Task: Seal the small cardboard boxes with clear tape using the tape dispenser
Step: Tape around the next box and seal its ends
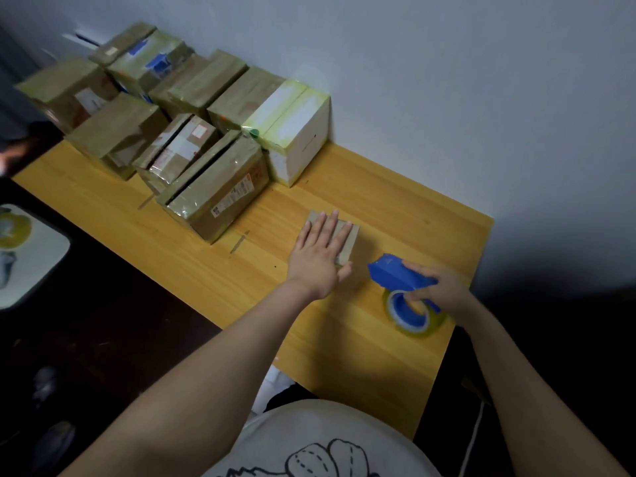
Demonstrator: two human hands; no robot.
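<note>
1. At the far left and back of the wooden table [378,366] stood a pile of brown boxes [213,187] against the wall. I counted about eight, though overlaps made the number uncertain. Most were already wrapped in tape.
2. Just right of the pile stood one white box [296,132], touching it.
3. Nearer the person, well apart from the pile, lay one small cardboard box [350,244]. The left hand [318,256] lay flat on its top with fingers straight, pressing it down (not curled round it).
4. Just right of that box was one blue tape dispenser [395,273] carrying one clear tape roll [409,313]. The right hand [440,287] gripped it by the handle.
5. The step in hand seemed to be steadying the box before taping. No strip was visible on it yet, so the next move likely called for bringing the dispenser's front edge onto the box top and pulling tape across the seam.
</note>
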